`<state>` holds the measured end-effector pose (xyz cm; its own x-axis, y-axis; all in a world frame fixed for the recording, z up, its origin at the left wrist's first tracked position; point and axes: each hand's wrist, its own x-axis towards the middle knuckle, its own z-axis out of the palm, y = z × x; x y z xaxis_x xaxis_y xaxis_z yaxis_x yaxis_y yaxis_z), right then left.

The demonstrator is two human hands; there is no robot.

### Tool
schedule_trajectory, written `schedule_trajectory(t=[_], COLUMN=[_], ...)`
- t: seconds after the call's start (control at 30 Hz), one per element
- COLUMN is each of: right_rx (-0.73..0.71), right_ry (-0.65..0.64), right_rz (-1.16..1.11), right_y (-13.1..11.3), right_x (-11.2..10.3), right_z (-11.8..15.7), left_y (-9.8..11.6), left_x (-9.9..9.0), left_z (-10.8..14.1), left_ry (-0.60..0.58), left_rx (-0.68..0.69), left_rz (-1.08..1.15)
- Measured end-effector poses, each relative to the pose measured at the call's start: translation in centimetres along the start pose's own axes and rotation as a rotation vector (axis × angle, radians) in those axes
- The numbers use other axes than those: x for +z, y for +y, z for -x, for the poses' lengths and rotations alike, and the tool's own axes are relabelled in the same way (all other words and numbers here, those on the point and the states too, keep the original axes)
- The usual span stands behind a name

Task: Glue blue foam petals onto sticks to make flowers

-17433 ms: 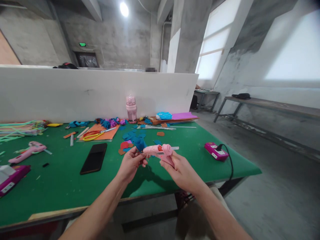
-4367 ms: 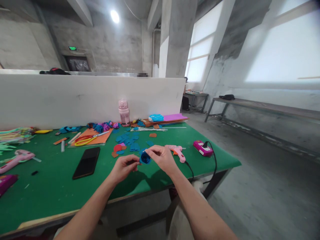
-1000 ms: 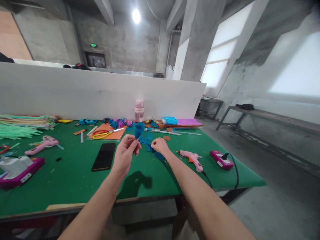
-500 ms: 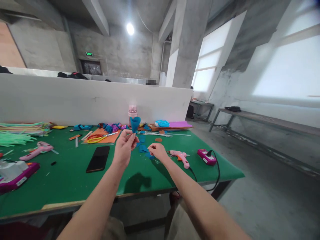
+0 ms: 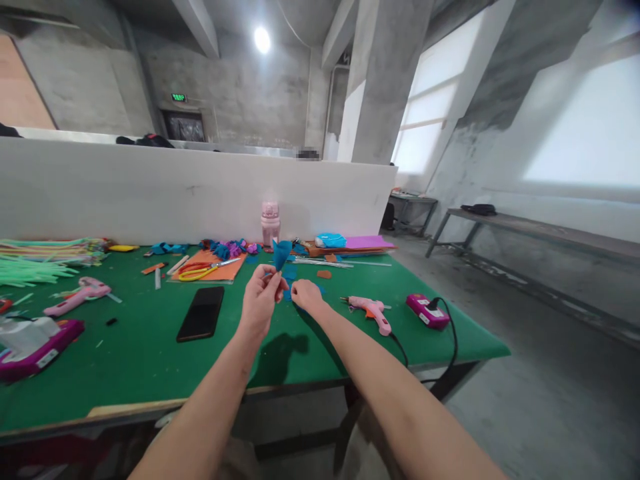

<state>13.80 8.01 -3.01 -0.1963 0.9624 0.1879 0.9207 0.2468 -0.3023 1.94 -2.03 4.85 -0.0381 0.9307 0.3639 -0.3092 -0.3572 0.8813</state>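
Note:
My left hand (image 5: 263,292) is closed in a pinch on the narrow lower end of a blue cone-shaped piece (image 5: 281,253), which looks like paper or cloth. The piece flares upward above the fingertips. Just to its right, my right hand (image 5: 306,295) is low over the table with its fingers curled together; what they hold, if anything, is hidden. Loose blue pieces (image 5: 289,273) lie behind and beneath the hands. A pink hot glue gun (image 5: 370,312) rests to the right of my right hand, its nozzle pointing left.
A black phone (image 5: 201,313) lies left of my hands. Yellow-handled scissors (image 5: 197,271) rest on orange sheets. A pink bottle (image 5: 271,227) stands by the white partition (image 5: 200,193). Purple power strips (image 5: 427,311) sit at both sides, with a second glue gun (image 5: 80,297) at left.
My right hand has moved left, closer to my left hand. The left hand still holds the blue piece, now slightly lower and turned. The view has shifted a little.

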Motion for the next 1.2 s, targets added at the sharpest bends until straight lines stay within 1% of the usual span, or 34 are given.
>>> schedule_trajectory(t=[0.17,0.33,0.5,0.63,0.7,0.8,0.87,0.97,1.03,1.1,1.13,1.2], right_rx=[0.014,0.039,0.088,0.146,0.180,0.186,0.159,0.122,0.106,0.105,0.118,0.157], right_ry=[-0.005,0.005,0.019,0.025,0.034,0.030,0.004,-0.033,-0.035,-0.040,-0.051,-0.106], right_rz=[0.005,-0.086,-0.301,-0.586,-0.754,-0.993,-1.130,-1.295,-1.374,-1.477,-1.530,-1.612], right_y=[-0.2,-0.4,0.5,2.3,3.0,3.4,3.2,2.4,1.9,1.5,1.4,1.4], right_x=[0.0,0.2,-0.1,-1.0,-1.7,-3.0,-3.9,-4.9,-5.2,-5.0,-4.8,-4.3], right_z=[-0.6,-1.0,-1.5,-1.2,-0.3,1.9,3.8,6.6,8.2,9.3,9.7,10.2], left_y=[-0.1,-0.1,-0.1,-0.1,-0.2,-0.6,-1.1,-2.3,-2.9,-3.3,-3.4,-3.5], left_x=[-0.5,-0.6,-0.8,-1.0,-1.1,-1.1,-1.0,-0.6,-0.1,0.4,0.7,1.1], left_z=[-0.2,-0.3,-0.4,-0.6,-0.9,-1.3,-1.4,-1.2,-0.7,-0.1,0.3,0.8], left_ry=[0.007,-0.013,-0.012,-0.008,0.002,0.065,0.088,0.079,0.021,-0.082,-0.120,-0.128], left_rx=[0.009,0.002,0.004,-0.009,-0.023,-0.054,-0.099,-0.217,-0.331,-0.445,-0.482,-0.497], left_rz=[0.007,0.014,0.016,0.005,0.010,-0.037,-0.096,-0.147,-0.143,-0.095,-0.061,-0.016])
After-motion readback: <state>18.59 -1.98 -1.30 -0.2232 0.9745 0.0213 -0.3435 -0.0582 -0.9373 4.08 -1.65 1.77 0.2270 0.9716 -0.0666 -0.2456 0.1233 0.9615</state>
